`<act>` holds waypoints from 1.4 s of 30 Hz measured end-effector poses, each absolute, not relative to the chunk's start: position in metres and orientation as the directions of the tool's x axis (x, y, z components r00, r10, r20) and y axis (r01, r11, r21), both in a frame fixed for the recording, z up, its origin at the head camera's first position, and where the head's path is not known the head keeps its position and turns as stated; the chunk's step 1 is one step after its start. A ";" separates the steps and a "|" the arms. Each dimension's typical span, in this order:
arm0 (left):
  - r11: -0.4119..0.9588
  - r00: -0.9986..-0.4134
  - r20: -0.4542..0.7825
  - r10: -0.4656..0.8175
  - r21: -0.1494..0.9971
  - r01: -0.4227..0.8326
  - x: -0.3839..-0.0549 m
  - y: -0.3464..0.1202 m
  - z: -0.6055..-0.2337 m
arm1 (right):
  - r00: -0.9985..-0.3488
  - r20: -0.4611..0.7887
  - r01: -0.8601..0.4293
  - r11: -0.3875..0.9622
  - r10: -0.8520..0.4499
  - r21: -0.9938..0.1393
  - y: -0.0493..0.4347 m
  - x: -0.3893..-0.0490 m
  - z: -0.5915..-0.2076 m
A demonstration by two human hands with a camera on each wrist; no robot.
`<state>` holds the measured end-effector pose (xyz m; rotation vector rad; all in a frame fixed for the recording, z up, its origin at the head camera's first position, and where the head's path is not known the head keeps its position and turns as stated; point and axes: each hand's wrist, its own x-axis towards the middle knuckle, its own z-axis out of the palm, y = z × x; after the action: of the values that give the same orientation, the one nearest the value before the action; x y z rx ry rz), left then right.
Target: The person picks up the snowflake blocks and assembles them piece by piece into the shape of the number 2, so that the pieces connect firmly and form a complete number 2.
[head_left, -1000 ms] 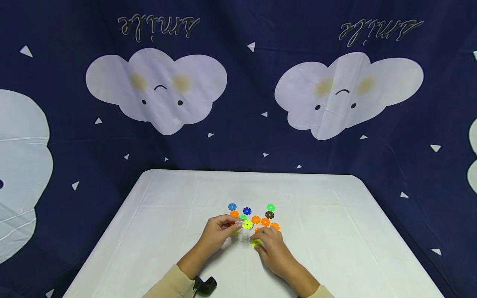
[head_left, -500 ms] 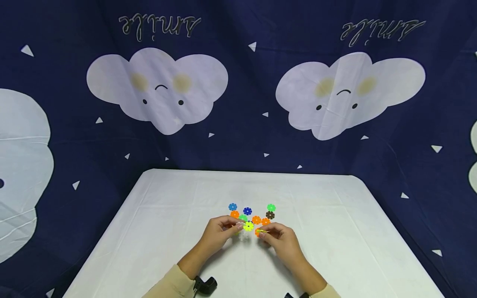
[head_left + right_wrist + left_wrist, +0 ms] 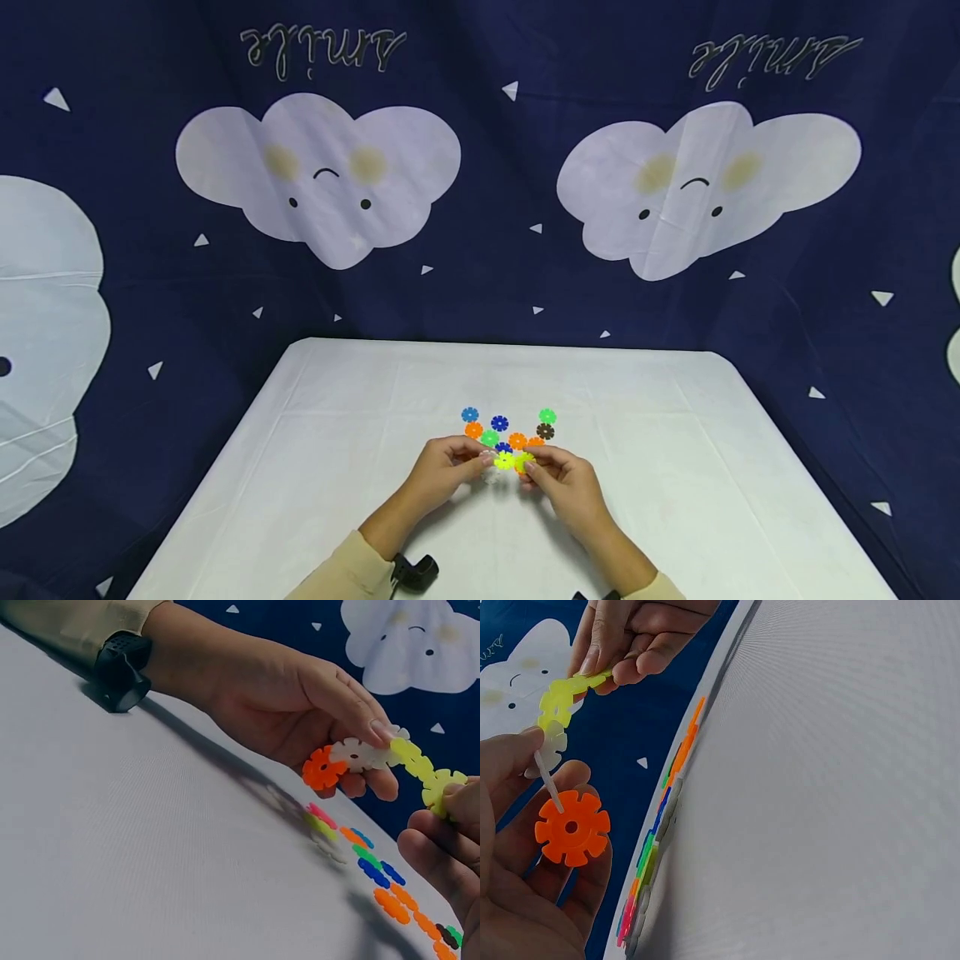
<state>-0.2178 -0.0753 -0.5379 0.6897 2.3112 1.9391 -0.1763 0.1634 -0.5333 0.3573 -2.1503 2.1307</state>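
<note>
My left hand (image 3: 442,471) pinches a short chain of plastic snowflake discs. In the left wrist view an orange disc (image 3: 591,834) sits at the chain's near end, against the curled fingers. White discs (image 3: 364,757) form its middle, held under the thumb. A yellow disc (image 3: 504,461) sticks out from the far end towards the other hand. Between thumb and forefinger my right hand (image 3: 567,483) pinches a second yellow disc (image 3: 433,796). The two yellow discs meet at their notched edges, raised above the table.
Several loose discs lie on the white table (image 3: 360,379) beyond the hands, among them a dark blue disc (image 3: 499,423), a brown disc (image 3: 545,431) and a green disc (image 3: 547,415). A navy curtain (image 3: 502,167) with clouds hangs behind the table.
My right hand has come up from low near the table with its yellow disc, turned it, and brought it against the chain's yellow disc. My left hand has barely moved.
</note>
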 end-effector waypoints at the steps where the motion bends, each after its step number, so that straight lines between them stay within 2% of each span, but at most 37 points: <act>1: 0.116 -0.901 0.246 0.359 0.946 0.304 -0.218 -0.075 -0.538 | -0.966 0.237 -0.238 -0.001 -0.101 -0.971 0.164 -0.176 -0.533; 11: 0.114 -0.904 0.233 0.359 0.950 0.290 -0.219 -0.075 -0.537 | -0.935 0.330 -0.335 0.019 -0.126 -0.942 0.166 -0.178 -0.535; 19: 0.126 -0.912 0.216 0.350 0.953 0.275 -0.218 -0.074 -0.537 | -0.877 0.461 -0.477 0.127 -0.135 -0.870 0.166 -0.178 -0.537; 23: 0.127 -0.914 0.206 0.350 0.956 0.264 -0.218 -0.074 -0.537 | -0.849 0.511 -0.527 0.131 -0.136 -0.840 0.165 -0.177 -0.537; 31: 0.117 -0.912 0.210 0.353 0.957 0.266 -0.218 -0.075 -0.536 | -0.811 0.571 -0.583 0.114 -0.126 -0.804 0.163 -0.177 -0.538; 42: 0.095 -0.883 0.240 0.404 0.949 0.301 -0.218 -0.075 -0.536 | -0.791 0.592 -0.610 0.110 -0.157 -0.785 0.160 -0.174 -0.538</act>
<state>-0.2175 -0.0750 -0.5358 0.7306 2.2630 1.9264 -0.1739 0.1604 -0.5377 0.7483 -2.0332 1.7251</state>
